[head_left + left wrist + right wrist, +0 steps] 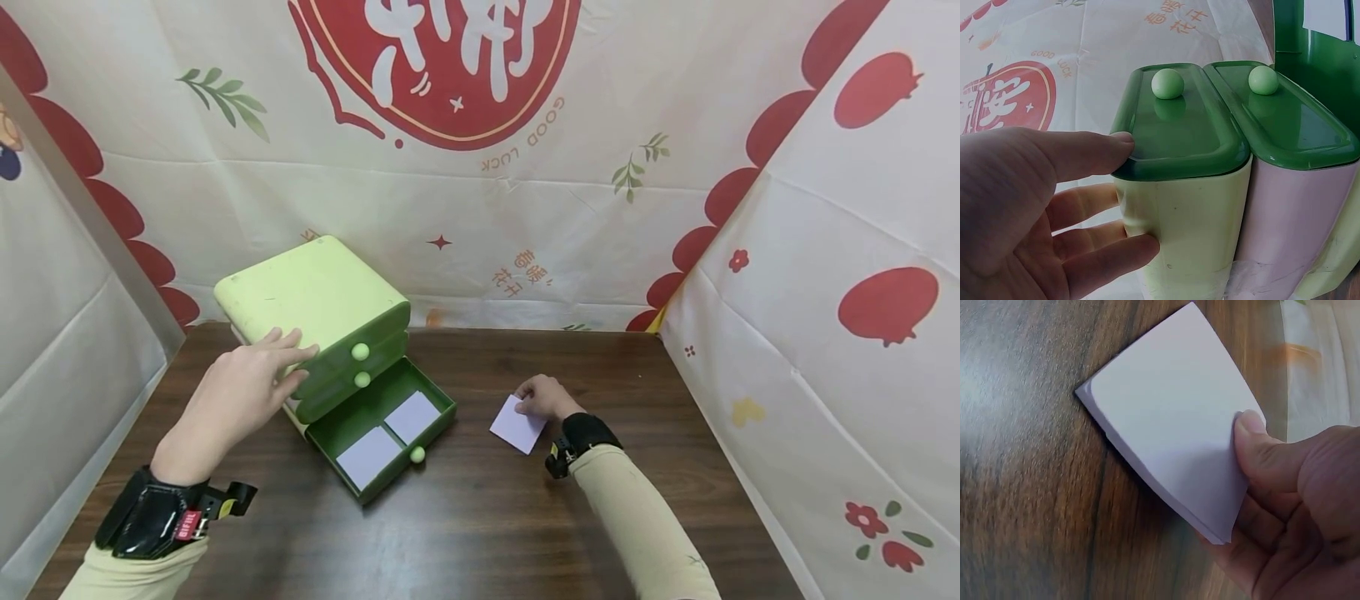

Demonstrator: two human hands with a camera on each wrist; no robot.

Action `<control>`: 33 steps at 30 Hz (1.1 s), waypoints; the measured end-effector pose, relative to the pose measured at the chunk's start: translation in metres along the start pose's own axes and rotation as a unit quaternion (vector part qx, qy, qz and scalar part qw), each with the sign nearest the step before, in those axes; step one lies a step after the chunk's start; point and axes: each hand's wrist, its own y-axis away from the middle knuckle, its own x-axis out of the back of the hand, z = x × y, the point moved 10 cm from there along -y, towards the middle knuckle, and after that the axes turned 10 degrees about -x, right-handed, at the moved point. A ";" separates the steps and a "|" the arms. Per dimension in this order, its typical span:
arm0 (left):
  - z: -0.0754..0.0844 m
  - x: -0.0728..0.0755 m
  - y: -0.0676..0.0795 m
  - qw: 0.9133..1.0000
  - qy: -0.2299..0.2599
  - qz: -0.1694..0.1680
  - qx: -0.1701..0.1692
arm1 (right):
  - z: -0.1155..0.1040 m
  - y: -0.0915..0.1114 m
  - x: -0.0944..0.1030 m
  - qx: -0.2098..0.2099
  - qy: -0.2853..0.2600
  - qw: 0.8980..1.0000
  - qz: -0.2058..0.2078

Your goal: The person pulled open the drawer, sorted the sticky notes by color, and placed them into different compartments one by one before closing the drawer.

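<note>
My right hand (549, 397) pinches a stack of pale lilac paper squares (1172, 419), thumb on top and fingers underneath, at the tabletop right of the cabinet. A small light green drawer cabinet (315, 279) with dark green drawer fronts stands at the left. Its bottom drawer (356, 404) is pulled out, with two lilac paper stacks, a left one (369, 457) and a right one (412, 417), lying on either side of a divider. My left hand (240, 385) rests at the cabinet's upper left corner, its thumb against the top drawer front (1179, 137) and its fingers at the top surface.
The dark wooden table (480, 533) is bordered by a printed white cloth (510, 217) at the back and on both sides. Round green knobs stick out from the drawers, including the pulled-out drawer's knob (417, 455).
</note>
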 end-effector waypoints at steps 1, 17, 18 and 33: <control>0.000 0.000 0.000 1.000 -0.001 0.001 0.000 | -0.001 0.000 0.000 0.002 0.003 1.000 0.001; 0.000 0.000 0.000 1.000 -0.002 -0.010 0.005 | -0.025 -0.002 0.018 0.027 -0.007 0.998 0.048; 0.000 -0.001 0.000 1.000 -0.003 -0.012 0.006 | -0.027 -0.002 0.019 0.026 -0.007 0.998 0.051; -0.001 -0.003 0.001 1.000 0.002 -0.026 0.016 | -0.059 0.001 0.042 0.040 -0.006 0.992 0.123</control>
